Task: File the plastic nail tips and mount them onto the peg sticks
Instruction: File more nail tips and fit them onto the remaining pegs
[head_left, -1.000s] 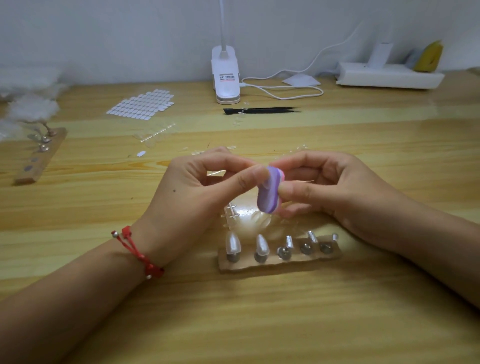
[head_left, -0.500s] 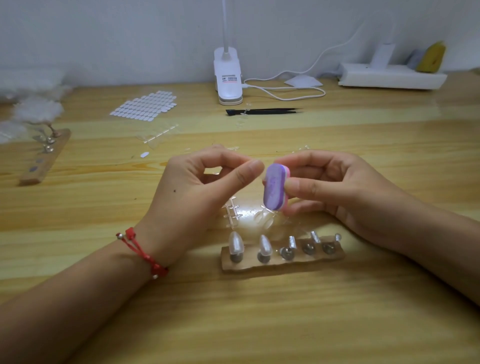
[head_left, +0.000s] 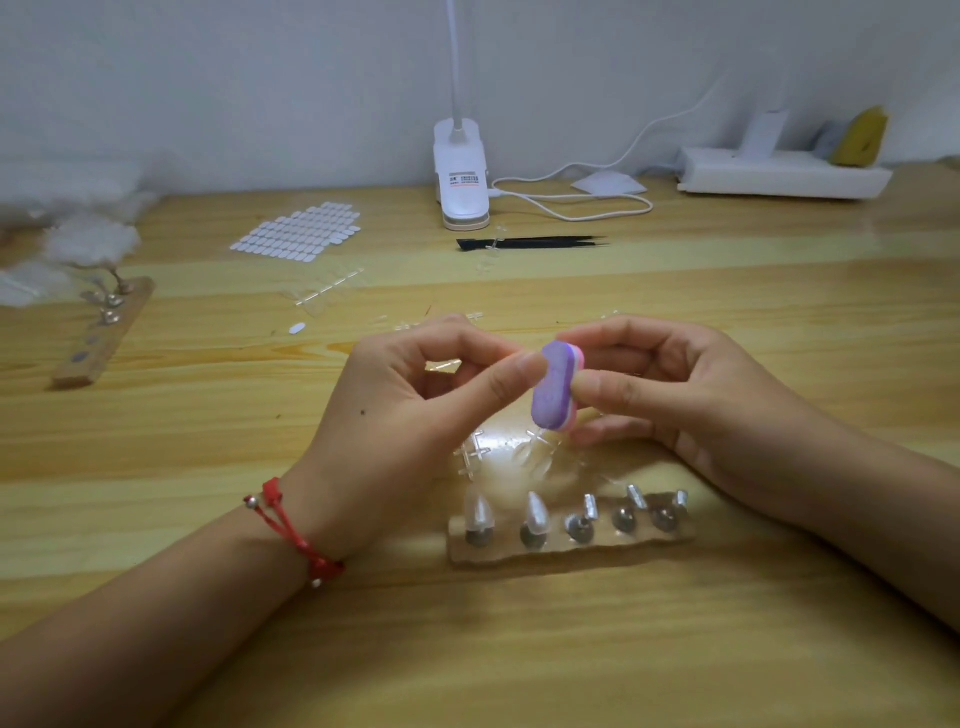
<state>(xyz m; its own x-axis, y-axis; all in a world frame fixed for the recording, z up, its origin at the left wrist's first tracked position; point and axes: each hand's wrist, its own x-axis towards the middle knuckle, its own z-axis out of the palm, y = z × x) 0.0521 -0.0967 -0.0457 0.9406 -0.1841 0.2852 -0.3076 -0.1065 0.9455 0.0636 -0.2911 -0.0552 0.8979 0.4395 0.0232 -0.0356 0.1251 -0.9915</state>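
Observation:
My right hand (head_left: 675, 395) grips a small purple and pink file block (head_left: 555, 387) between thumb and fingers. My left hand (head_left: 415, 415) has its fingers curled, with the thumb tip against the block's left face; a clear nail tip pinched there is too small to make out for sure. Below the hands lies a wooden peg holder (head_left: 571, 545) with two clear nail tips (head_left: 478, 512) mounted on its left pegs and three bare metal pegs (head_left: 628, 512) to the right. Clear plastic sprue pieces (head_left: 475, 454) lie just behind the holder.
A second peg holder (head_left: 104, 332) lies at the far left beside white fluffy material (head_left: 78, 244). A sheet of white adhesive tabs (head_left: 298, 231), black tweezers (head_left: 530, 242), a white clip lamp (head_left: 464, 179) with its cable and a white box (head_left: 784, 176) stand along the back.
The file block was drawn a little away from my left thumb and has come back against it. The hands otherwise stay in place above the peg holder.

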